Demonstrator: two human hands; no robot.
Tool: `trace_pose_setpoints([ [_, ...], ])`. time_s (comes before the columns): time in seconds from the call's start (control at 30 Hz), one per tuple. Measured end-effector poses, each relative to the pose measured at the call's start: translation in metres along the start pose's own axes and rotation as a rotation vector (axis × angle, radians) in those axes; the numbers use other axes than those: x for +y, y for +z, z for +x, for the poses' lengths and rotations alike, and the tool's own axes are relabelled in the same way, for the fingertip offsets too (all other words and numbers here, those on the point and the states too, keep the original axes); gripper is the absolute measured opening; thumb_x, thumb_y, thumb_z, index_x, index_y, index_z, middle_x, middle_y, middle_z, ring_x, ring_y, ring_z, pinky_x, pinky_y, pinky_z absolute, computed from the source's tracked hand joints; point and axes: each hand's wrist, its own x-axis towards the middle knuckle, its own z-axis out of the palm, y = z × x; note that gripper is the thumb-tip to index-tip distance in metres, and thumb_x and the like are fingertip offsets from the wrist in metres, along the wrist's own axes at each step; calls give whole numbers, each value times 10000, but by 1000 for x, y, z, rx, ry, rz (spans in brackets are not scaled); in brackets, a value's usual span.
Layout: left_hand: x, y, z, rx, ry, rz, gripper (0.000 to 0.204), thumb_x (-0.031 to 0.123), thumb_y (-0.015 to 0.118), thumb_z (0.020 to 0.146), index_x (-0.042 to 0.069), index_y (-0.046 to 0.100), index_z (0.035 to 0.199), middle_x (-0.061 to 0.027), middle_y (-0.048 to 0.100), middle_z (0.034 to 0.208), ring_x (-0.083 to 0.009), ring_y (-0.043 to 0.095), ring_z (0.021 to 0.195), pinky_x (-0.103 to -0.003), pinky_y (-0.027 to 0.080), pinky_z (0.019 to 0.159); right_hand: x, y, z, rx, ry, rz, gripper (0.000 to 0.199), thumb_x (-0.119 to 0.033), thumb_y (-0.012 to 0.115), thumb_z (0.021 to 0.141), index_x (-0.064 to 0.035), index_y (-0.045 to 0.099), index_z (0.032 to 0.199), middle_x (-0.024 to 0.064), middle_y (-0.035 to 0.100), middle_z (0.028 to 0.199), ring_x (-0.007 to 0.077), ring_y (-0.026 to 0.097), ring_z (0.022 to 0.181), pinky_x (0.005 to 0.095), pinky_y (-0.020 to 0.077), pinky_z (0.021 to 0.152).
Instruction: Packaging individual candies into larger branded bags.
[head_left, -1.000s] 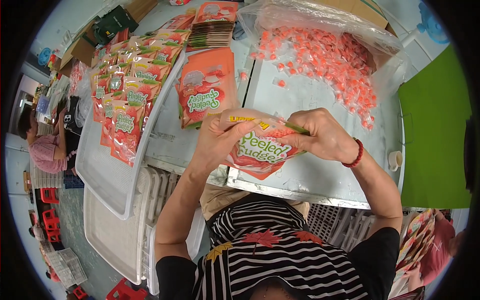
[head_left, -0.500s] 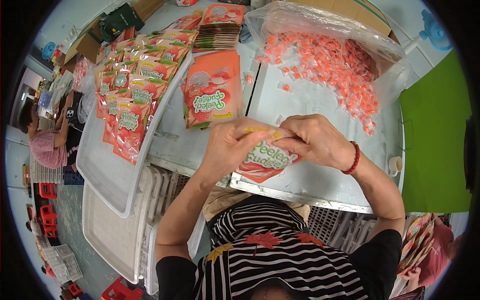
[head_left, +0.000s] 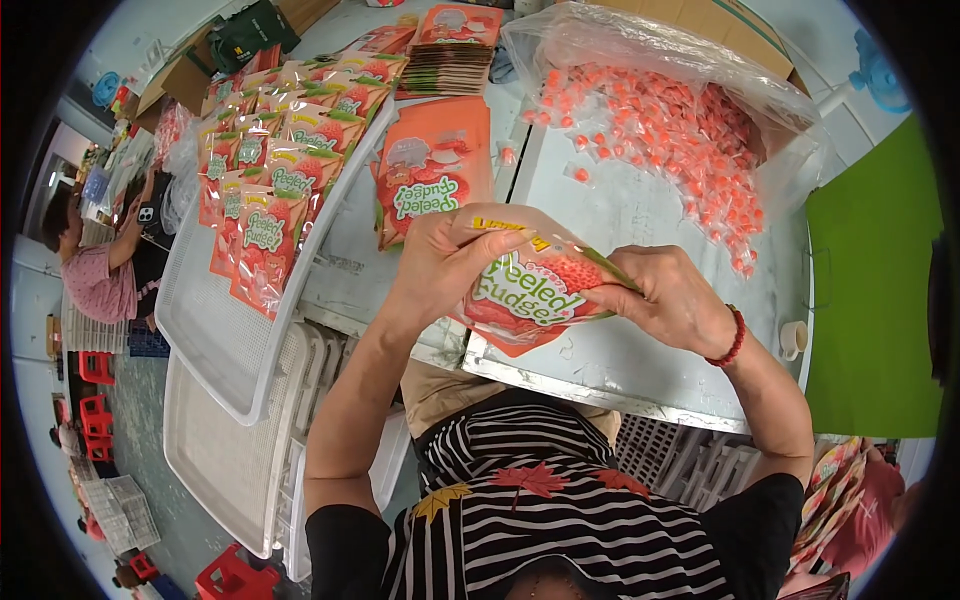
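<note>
Left hand (head_left: 438, 268) and right hand (head_left: 675, 300), now wider apart, pinch the pouch (head_left: 525, 292) between them, seemingly tensioning its top.

A bright green panel (head_left: 875, 290) is right of the pale table (head_left: 640, 375). Left of that table, red stools (head_left: 96, 368) stand on grey-green flooring (head_left: 150, 410).

Glossy red-and-pink plastic candy pouch (head_left: 530, 290), green-lettered front visible, tilted, above the pale table's (head_left: 630, 365) near edge
</note>
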Motion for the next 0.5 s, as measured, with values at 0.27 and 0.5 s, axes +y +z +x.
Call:
trace_pose_setpoints([
  [0.27, -11, -12, 7, 11, -104, -220, 201, 134, 655, 881, -3, 685, 1024, -34, 700, 865, -53, 619, 743, -211, 503, 656, -14, -4, 14, -108, 323, 326, 284, -259, 654, 883, 24, 661, 905, 112, 637, 688, 133, 580, 561, 287, 471, 532],
  [0.5, -19, -8, 7, -4, -123, -230, 201, 144, 673, 869, -7, 690, 1001, -37, 695, 859, -51, 614, 773, -210, 498, 670, -5, -3, 15, -93, 200, 118, 264, -235, 651, 880, 27, 655, 919, 150, 631, 678, 196, 611, 557, 333, 482, 556],
])
